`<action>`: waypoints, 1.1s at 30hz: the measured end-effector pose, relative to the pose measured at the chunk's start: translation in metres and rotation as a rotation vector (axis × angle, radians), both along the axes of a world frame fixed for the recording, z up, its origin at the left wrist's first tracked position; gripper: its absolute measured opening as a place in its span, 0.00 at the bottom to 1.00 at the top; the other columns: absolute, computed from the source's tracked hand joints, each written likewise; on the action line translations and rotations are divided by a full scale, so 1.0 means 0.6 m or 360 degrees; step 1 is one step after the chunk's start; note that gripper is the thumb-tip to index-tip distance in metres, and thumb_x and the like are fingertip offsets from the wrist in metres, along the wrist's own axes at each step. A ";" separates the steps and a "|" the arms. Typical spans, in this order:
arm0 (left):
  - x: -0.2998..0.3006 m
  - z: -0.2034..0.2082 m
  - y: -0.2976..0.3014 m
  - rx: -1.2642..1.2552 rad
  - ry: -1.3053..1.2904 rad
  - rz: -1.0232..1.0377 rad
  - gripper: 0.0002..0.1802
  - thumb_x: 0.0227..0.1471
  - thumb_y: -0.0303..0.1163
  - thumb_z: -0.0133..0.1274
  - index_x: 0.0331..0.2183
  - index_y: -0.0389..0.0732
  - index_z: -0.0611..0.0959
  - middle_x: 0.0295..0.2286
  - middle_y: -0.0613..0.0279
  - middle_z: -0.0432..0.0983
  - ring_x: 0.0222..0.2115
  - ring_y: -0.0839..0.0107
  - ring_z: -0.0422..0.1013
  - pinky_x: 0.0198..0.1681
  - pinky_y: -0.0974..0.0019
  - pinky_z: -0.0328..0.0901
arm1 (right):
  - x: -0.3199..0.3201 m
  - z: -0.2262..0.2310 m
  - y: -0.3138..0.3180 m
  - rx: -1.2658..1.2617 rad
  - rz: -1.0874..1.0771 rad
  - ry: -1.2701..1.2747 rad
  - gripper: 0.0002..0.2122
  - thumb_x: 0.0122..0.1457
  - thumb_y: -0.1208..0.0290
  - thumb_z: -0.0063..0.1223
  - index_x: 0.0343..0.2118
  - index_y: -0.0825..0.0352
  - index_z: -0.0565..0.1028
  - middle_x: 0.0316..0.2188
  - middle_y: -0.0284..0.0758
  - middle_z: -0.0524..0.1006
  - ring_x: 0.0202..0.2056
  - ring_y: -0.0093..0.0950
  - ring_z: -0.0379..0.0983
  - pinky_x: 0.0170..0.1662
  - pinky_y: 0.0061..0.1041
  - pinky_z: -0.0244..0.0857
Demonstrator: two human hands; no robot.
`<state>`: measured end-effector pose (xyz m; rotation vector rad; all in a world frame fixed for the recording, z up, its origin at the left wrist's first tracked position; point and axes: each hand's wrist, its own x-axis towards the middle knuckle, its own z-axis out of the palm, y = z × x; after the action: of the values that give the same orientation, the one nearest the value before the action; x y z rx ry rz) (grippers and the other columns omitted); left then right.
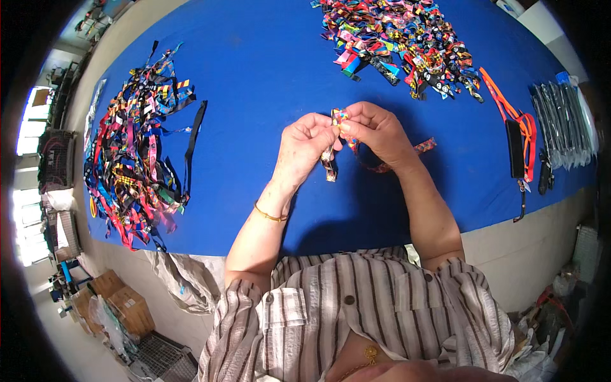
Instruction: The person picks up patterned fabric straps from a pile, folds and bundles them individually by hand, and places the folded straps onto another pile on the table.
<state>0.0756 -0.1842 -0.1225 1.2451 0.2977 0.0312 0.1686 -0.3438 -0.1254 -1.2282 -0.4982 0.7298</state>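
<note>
In front of my chest, both hands are raised over the blue-covered table (254, 83). A narrow multicoloured patterned fabric strap (340, 116) runs between their fingertips. My left hand (309, 141) is closed in a pinch on the strap, and a short patterned end hangs below it. The fingers of my right hand (377, 132) also pinch the strap, close against the left fingertips. From there the strap loops down behind the right wrist, and its free tail comes out to the right. The exact fold between the fingertips is partly hidden.
On the left lies a tangled heap of long straps (137, 146). A dense pile of short colourful straps (398, 41) covers the far side. At right are an orange strap (503, 95) with a black piece and a row of plastic-wrapped dark items (561, 124). Cardboard boxes (127, 309) stand on the floor.
</note>
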 end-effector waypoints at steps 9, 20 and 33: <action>-0.014 0.005 0.003 0.0263 0.0102 -0.0035 0.07 0.58 0.26 0.54 0.39 0.37 0.82 0.23 0.67 0.79 0.19 0.87 0.66 0.21 0.81 0.58 | -0.010 -0.018 0.009 -0.0057 -0.0038 -0.0179 0.04 0.58 0.78 0.58 0.33 0.67 0.73 0.27 0.27 0.78 0.30 0.12 0.73 0.32 0.13 0.66; -0.020 0.019 -0.004 0.0214 0.0121 -0.0116 0.07 0.59 0.26 0.51 0.39 0.37 0.81 0.22 0.72 0.75 0.20 0.87 0.66 0.23 0.80 0.59 | -0.013 -0.011 0.009 -0.0077 -0.0121 -0.0227 0.05 0.57 0.77 0.60 0.31 0.66 0.74 0.25 0.25 0.76 0.28 0.10 0.71 0.30 0.12 0.64; -0.018 -0.001 0.000 0.0245 -0.0028 -0.0108 0.05 0.57 0.26 0.57 0.36 0.36 0.81 0.20 0.71 0.74 0.17 0.86 0.65 0.19 0.80 0.58 | -0.007 -0.014 0.007 -0.0171 -0.0137 -0.0228 0.09 0.56 0.74 0.62 0.36 0.67 0.73 0.27 0.27 0.75 0.28 0.11 0.70 0.30 0.13 0.65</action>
<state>0.0649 -0.1839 -0.1234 1.4065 0.2411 0.0066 0.1644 -0.3396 -0.1337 -1.4008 -0.5254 0.6043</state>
